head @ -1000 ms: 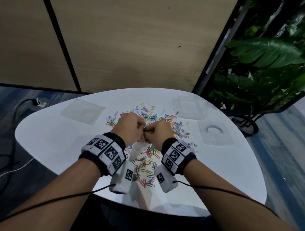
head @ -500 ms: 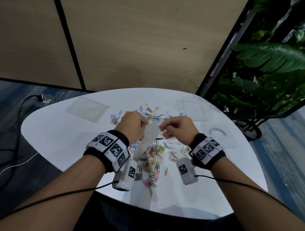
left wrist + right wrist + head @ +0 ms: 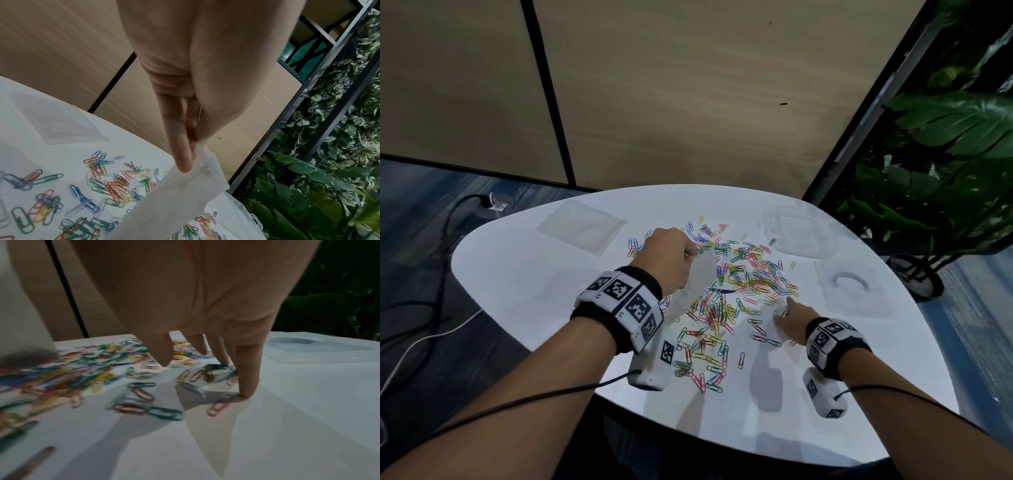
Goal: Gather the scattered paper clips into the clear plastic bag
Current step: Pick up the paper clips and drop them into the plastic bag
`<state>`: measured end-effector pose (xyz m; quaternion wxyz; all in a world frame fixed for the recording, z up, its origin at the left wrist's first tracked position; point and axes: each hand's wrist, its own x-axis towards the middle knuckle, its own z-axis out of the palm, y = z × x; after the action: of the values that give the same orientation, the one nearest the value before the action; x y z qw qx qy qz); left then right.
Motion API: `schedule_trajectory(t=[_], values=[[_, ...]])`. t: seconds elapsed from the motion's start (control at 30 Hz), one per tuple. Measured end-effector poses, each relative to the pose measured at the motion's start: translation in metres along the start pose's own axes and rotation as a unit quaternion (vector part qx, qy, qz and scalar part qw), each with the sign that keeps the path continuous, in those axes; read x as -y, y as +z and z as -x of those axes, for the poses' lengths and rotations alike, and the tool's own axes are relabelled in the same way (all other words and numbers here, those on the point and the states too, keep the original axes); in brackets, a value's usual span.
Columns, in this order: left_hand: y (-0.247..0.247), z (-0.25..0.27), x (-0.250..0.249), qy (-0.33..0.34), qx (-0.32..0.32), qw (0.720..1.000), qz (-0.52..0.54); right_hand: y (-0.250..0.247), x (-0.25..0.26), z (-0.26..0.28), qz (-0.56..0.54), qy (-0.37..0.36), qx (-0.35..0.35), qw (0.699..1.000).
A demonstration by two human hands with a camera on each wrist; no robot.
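Observation:
Coloured paper clips (image 3: 739, 284) lie scattered over the middle of the white table (image 3: 524, 274). My left hand (image 3: 671, 258) is raised above the pile and pinches the top edge of the clear plastic bag (image 3: 697, 279), which hangs down from it. In the left wrist view the fingers (image 3: 180, 155) clamp the bag (image 3: 179, 199) at its rim. My right hand (image 3: 789, 317) is down on the table at the pile's right edge, fingers spread. Its fingertips (image 3: 247, 386) touch the table among a few clips (image 3: 205, 374).
Another clear bag (image 3: 582, 226) lies flat at the back left. A clear plastic box (image 3: 798, 233) and a clear lid (image 3: 852, 287) sit at the right. Potted plants (image 3: 945, 178) stand beyond the right edge. A wooden wall panel (image 3: 688, 102) rises behind.
The hands, first together at the bag's mouth, have parted. My right hand let go of the bag and dropped to the clips at the right. My left hand still holds the bag up.

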<state>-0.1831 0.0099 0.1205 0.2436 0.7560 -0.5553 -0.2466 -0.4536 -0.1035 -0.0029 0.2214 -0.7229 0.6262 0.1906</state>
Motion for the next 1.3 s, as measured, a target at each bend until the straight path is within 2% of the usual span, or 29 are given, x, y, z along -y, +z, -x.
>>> schedule_trajectory(t=[0.07,0.17,0.4,0.53,0.67,0.73,0.8,0.87,0.9,0.97,1.03,1.1,1.13,1.17,1.2,1.23,1.3], values=[[-0.002,0.0,0.001,-0.002,0.003,1.0,-0.001,0.006,0.016,0.003,0.012,0.007,0.011,1.0],[-0.001,0.002,0.001,0.001,0.009,1.0,-0.01,0.018,0.044,0.009,0.016,-0.038,-0.001,0.999],[0.002,0.003,0.008,0.002,0.028,1.0,-0.015,0.032,0.074,0.012,0.181,-0.12,-0.091,0.972],[0.004,0.002,0.009,0.005,0.026,0.999,-0.023,0.029,0.074,0.014,0.187,-0.158,-0.128,0.961],[0.005,0.002,0.009,0.007,0.034,0.999,-0.031,0.02,0.073,0.003,0.086,-0.106,-0.122,0.983],[0.005,0.002,0.009,0.01,0.034,0.999,-0.036,0.013,0.068,-0.003,-0.036,-0.056,-0.112,0.991],[0.005,0.003,0.009,0.008,0.034,0.999,-0.035,0.003,0.062,-0.004,-0.192,-0.034,-0.079,0.978],[0.004,0.001,0.01,0.001,0.034,0.999,-0.041,-0.01,0.064,0.004,-0.374,-0.044,-0.037,0.925],[0.004,0.0,0.011,-0.003,0.032,0.998,-0.044,-0.019,0.069,0.013,-0.466,-0.061,-0.019,0.883],[0.005,-0.002,0.012,-0.01,0.025,0.999,-0.046,-0.036,0.086,0.035,-0.62,-0.098,0.012,0.778],[0.005,-0.003,0.01,-0.014,0.018,0.999,-0.039,-0.048,0.104,0.057,-0.702,-0.13,0.047,0.698],[0.004,-0.001,0.005,-0.014,0.014,0.999,-0.025,-0.052,0.12,0.073,-0.738,-0.161,0.087,0.649],[0.005,-0.001,0.002,-0.012,0.014,1.0,-0.016,-0.051,0.127,0.077,-0.743,-0.168,0.093,0.642],[0.005,0.001,0.001,-0.01,0.015,1.0,-0.007,-0.048,0.132,0.082,-0.738,-0.171,0.09,0.646],[0.006,0.002,-0.001,-0.01,0.018,1.0,-0.001,-0.044,0.136,0.084,-0.723,-0.17,0.074,0.665],[0.006,0.003,-0.001,-0.014,0.02,1.0,0.007,-0.04,0.14,0.086,-0.696,-0.17,0.052,0.696],[0.007,0.004,-0.001,-0.022,0.021,0.999,0.03,-0.034,0.142,0.088,-0.601,-0.174,-0.018,0.78]])
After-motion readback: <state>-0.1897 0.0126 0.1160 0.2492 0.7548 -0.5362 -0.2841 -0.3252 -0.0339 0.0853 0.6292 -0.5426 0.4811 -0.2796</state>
